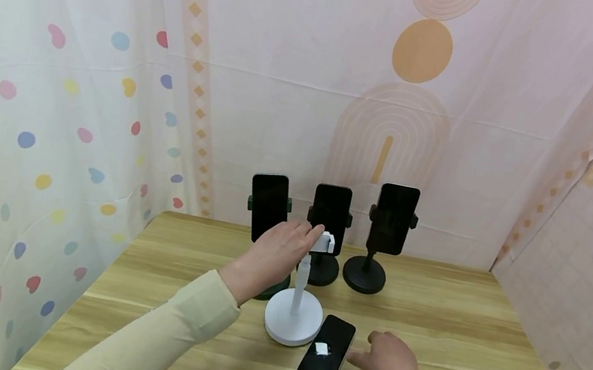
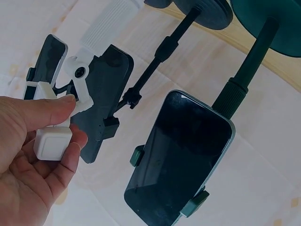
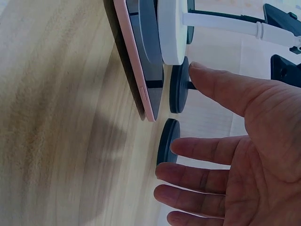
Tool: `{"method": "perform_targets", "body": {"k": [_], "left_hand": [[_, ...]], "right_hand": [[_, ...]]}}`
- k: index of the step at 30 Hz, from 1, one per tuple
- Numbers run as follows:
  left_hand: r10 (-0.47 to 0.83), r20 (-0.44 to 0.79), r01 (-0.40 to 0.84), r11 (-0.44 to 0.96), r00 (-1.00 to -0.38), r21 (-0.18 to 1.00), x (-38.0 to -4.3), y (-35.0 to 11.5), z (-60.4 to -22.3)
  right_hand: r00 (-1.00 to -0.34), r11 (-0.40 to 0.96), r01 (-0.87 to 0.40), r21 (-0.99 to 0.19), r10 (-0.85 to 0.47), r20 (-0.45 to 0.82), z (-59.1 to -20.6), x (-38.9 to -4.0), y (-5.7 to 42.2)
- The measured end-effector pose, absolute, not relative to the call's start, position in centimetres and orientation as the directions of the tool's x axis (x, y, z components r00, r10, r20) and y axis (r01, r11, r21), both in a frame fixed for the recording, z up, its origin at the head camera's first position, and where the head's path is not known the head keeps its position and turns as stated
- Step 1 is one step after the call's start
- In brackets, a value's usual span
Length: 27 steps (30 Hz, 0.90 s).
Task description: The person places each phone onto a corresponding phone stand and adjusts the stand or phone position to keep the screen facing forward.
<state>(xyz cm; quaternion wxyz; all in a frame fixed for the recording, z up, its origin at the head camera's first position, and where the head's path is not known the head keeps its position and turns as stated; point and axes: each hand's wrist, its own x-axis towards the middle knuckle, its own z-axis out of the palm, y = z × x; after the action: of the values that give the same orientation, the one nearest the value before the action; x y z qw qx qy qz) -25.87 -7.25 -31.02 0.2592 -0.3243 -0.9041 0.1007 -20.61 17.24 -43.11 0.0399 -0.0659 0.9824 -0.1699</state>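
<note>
At the middle of the table stands a white phone stand (image 1: 294,317) with a round base. My left hand (image 1: 283,247) pinches the white clamp (image 1: 324,242) at its top; in the left wrist view the thumb and fingers (image 2: 66,165) lie around the clamp's block (image 2: 53,142). A smartphone (image 1: 326,355) lies flat, screen up, right of the stand's base; in the right wrist view its pink edge (image 3: 134,61) shows. Just right of that phone is my right hand (image 1: 390,363), its fingers spread and relaxed, holding nothing.
Behind stand three more stands with upright phones: a green one holding a phone (image 1: 269,203) at left, a black one with a phone (image 1: 332,207) in the middle, and another black stand (image 1: 365,275) at right. Patterned curtains (image 1: 295,49) hang behind the wooden table (image 1: 458,340).
</note>
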Motion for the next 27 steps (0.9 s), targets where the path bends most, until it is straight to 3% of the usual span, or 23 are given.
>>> {"method": "perform_targets", "body": {"k": [14, 27], "left_hand": [[0.603, 0.445, 0.556, 0.793, -0.662, -0.248, -25.9, -8.1, -31.5], [0.458, 0.411, 0.501, 0.866, -0.788, -0.003, -26.0, -10.5, -32.6]], "right_hand": [[-0.989, 0.945, -0.116, -0.305, -0.138, -0.054, -43.8, -20.4, 15.2], [-0.997, 0.962, -0.009, -0.274, -0.030, -0.073, -45.4, -20.3, 12.6]]}}
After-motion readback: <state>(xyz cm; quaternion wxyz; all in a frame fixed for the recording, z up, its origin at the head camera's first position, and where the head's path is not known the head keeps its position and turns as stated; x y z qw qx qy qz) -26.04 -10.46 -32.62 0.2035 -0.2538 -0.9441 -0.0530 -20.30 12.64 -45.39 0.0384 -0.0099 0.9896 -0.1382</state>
